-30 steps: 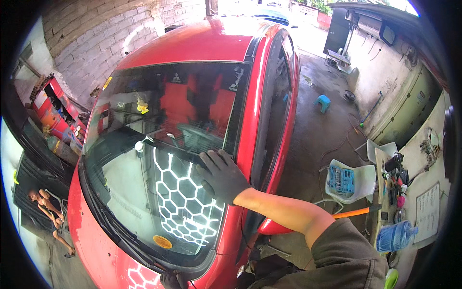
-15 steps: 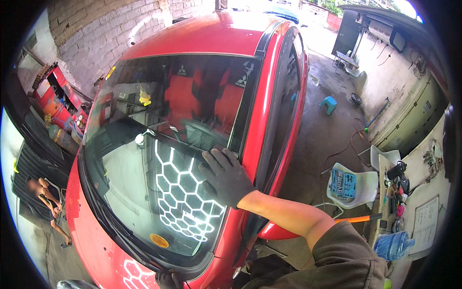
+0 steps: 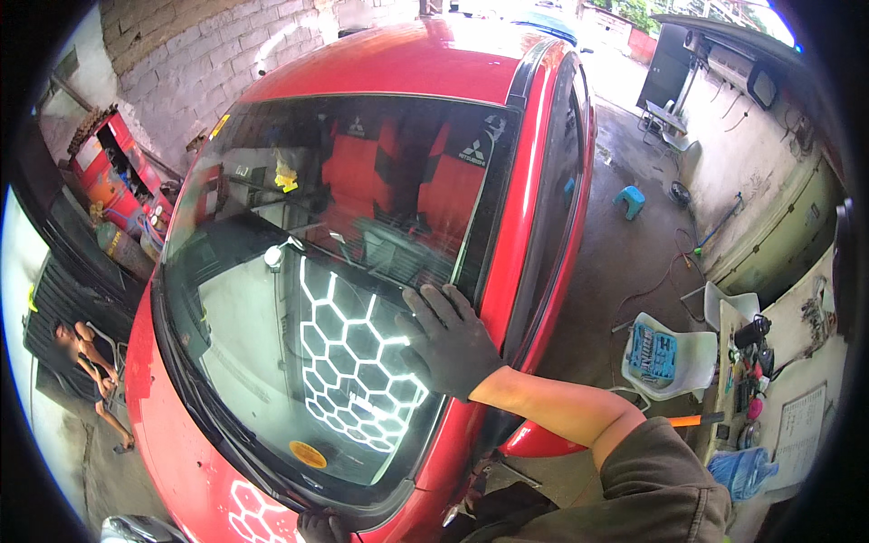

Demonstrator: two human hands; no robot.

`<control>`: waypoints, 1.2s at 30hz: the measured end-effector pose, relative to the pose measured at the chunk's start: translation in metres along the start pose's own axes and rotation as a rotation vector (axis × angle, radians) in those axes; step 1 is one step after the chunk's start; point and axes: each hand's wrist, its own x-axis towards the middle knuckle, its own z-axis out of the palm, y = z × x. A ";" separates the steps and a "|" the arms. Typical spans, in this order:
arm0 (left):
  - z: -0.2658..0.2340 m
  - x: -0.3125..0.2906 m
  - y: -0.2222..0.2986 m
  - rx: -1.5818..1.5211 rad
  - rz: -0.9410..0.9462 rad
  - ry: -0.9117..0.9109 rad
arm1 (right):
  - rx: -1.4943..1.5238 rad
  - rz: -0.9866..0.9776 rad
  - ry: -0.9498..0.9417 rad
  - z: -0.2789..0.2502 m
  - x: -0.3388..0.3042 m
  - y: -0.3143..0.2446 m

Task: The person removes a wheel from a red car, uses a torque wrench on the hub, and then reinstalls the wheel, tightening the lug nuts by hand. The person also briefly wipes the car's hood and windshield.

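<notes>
A red car's windshield (image 3: 244,317) fills the middle of the view. My right hand (image 3: 450,342), in a dark glove, lies flat with fingers apart on the glass near the pillar at its right edge. Beneath the glass's lower edge, my left hand (image 3: 322,527), also gloved, rests at the rear edge of the red hood (image 3: 181,434). Only its fingers and upper part show; they appear laid on the surface, holding nothing visible. Black wipers (image 3: 213,421) run along the base of the glass. A round orange sticker (image 3: 308,454) sits low on it, beside a bright hexagon-patterned reflection.
At right, a white chair (image 3: 690,362) holds a blue tool case (image 3: 652,351), near a bench with tools and a blue water jug (image 3: 742,475). A blue stool (image 3: 628,201) and a hose lie behind. A person (image 3: 95,362) sits at far left, below a red cabinet (image 3: 109,185).
The whole view has shifted slightly, so the car sits a little farther right. My right hand remains on the same area of glass, and my left hand stays at the hood edge.
</notes>
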 end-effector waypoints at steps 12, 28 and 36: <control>0.013 0.012 -0.031 -0.079 0.007 0.187 | 0.137 0.016 -0.057 0.021 0.023 -0.004; 0.028 0.014 -0.032 -0.016 0.011 0.336 | -0.035 -0.176 0.037 0.020 0.024 -0.005; 0.025 0.016 -0.034 -0.022 0.025 0.301 | 0.132 -0.257 0.031 0.016 0.019 -0.002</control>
